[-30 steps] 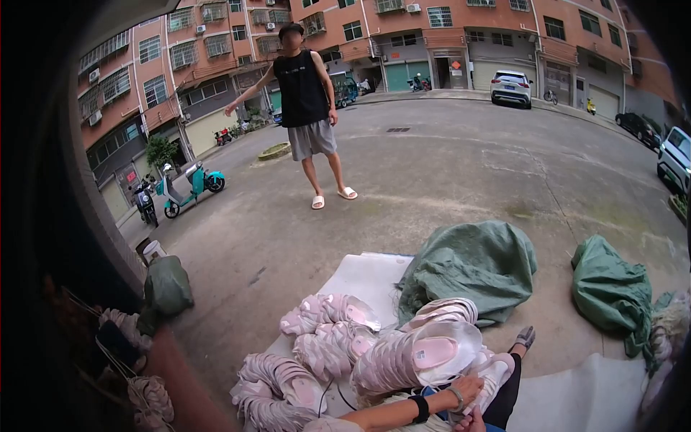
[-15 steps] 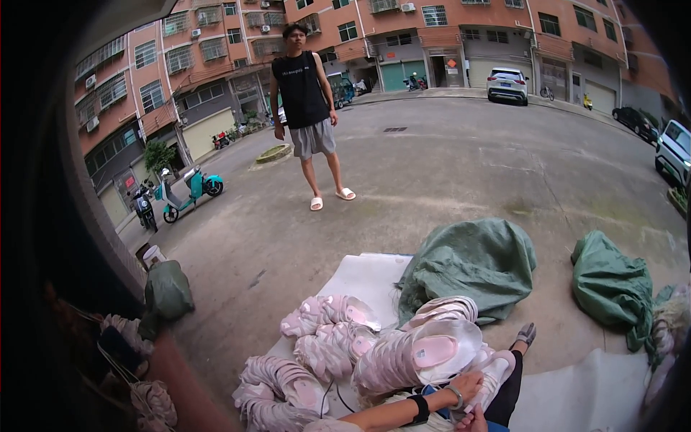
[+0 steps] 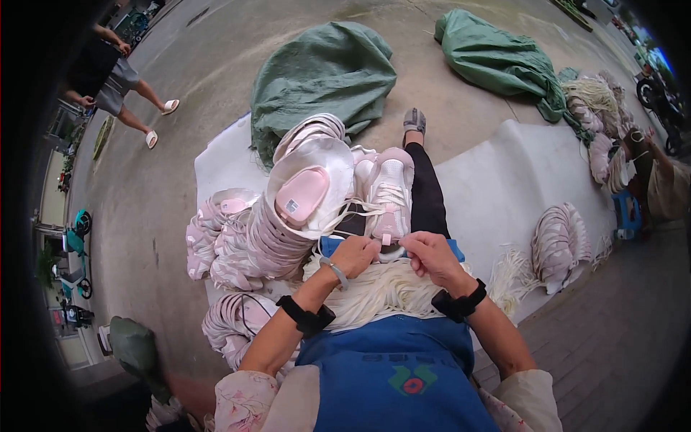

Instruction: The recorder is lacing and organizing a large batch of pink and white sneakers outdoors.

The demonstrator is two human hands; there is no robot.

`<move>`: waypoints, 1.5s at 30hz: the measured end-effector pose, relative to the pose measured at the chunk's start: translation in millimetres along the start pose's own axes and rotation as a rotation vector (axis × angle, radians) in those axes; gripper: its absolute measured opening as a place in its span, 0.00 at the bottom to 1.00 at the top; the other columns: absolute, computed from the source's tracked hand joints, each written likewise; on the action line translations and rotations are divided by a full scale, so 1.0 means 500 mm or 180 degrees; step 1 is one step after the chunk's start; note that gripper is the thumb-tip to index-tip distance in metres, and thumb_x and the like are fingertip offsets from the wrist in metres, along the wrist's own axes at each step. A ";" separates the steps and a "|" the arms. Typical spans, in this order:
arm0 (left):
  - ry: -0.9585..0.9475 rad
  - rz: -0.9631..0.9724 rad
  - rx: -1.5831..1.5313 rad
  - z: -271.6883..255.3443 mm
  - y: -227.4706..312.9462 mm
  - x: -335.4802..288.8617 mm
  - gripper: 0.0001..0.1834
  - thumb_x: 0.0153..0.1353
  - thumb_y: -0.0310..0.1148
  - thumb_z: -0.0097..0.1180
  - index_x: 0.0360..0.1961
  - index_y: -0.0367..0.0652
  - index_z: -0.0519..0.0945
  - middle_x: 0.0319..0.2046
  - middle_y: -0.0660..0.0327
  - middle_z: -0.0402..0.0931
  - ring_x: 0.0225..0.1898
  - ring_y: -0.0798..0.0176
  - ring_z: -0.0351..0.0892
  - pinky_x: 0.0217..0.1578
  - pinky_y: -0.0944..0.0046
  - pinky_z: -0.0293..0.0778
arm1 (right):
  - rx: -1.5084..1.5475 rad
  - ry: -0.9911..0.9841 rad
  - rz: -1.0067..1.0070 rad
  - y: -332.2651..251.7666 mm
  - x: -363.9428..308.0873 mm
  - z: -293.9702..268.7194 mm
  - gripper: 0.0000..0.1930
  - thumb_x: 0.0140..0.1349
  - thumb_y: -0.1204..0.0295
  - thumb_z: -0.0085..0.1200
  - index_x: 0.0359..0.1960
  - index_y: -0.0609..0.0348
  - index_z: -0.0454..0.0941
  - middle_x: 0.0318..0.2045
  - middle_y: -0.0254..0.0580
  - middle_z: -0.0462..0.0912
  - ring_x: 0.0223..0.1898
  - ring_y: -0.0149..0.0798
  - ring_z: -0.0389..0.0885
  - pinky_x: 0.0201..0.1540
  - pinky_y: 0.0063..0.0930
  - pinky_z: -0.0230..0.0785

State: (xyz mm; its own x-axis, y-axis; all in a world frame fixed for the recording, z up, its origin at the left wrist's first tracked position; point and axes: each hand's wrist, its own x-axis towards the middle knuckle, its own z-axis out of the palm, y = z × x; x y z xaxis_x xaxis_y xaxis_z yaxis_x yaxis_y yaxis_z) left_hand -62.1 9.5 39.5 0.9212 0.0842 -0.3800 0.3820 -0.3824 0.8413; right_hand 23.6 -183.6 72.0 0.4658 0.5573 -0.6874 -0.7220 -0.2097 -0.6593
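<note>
**A:** Headcount, clock centred on the pink-and-white shoe (image 3: 391, 191) lying toe-up at the lap? I get two hands and three green sacks: the big one (image 3: 324, 79) at 11, another (image 3: 497, 57) at 1, a third (image 3: 133, 349) way out at 8.

**B:** Same. Plus one person (image 3: 119, 79) standing off at 10, and a heap of cream laces (image 3: 389, 291) at 6.

**A:** Elbow room?

**B:** Tight at 8, stacked pink shoe parts (image 3: 277, 241) crowd that side. Roomier at 3: white mat (image 3: 497, 173) spreads from the black-clad leg (image 3: 430, 191) to a pink bundle (image 3: 558, 248), far edge meeting grey pavement (image 3: 461, 119).

**A:** And the grip?

**B:** Left hand (image 3: 358, 257) at 7, right hand (image 3: 432, 261) at 5, fingers curled in by the shoe's near end, either side of its tab. Can't tell whether they're pinching it or just touching.
</note>
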 end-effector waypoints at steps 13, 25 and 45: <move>0.0273 -0.1877 -0.3393 0.069 0.012 0.010 0.13 0.63 0.43 0.52 0.37 0.44 0.73 0.28 0.63 0.74 0.10 0.78 0.52 0.09 0.75 0.52 | -0.2849 0.0969 -0.2378 -0.029 0.111 0.005 0.07 0.53 0.69 0.52 0.30 0.58 0.80 0.27 0.50 0.77 0.32 0.50 0.78 0.37 0.39 0.70; 0.0613 -0.1760 -0.4012 0.086 0.024 0.008 0.08 0.62 0.39 0.56 0.32 0.50 0.71 0.23 0.70 0.71 0.10 0.78 0.52 0.09 0.75 0.49 | -0.3924 0.0783 -0.2286 -0.063 0.143 0.055 0.07 0.56 0.68 0.52 0.30 0.58 0.77 0.34 0.51 0.75 0.35 0.55 0.78 0.38 0.45 0.71; 0.0301 -0.1339 -0.5178 0.116 -0.005 0.048 0.10 0.62 0.42 0.55 0.33 0.47 0.74 0.20 0.68 0.70 0.08 0.76 0.53 0.07 0.76 0.47 | -0.3034 -0.0252 -0.2063 -0.100 0.176 0.003 0.07 0.54 0.72 0.57 0.32 0.62 0.78 0.29 0.38 0.72 0.29 0.30 0.72 0.34 0.23 0.68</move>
State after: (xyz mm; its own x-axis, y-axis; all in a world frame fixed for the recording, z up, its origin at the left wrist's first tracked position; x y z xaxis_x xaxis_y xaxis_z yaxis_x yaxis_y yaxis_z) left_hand -45.5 -40.7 6.0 0.7202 0.0003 -0.6938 0.2045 0.9555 0.2127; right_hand 99.9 -122.9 45.2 0.5501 0.8238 -0.1370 0.3357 -0.3684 -0.8669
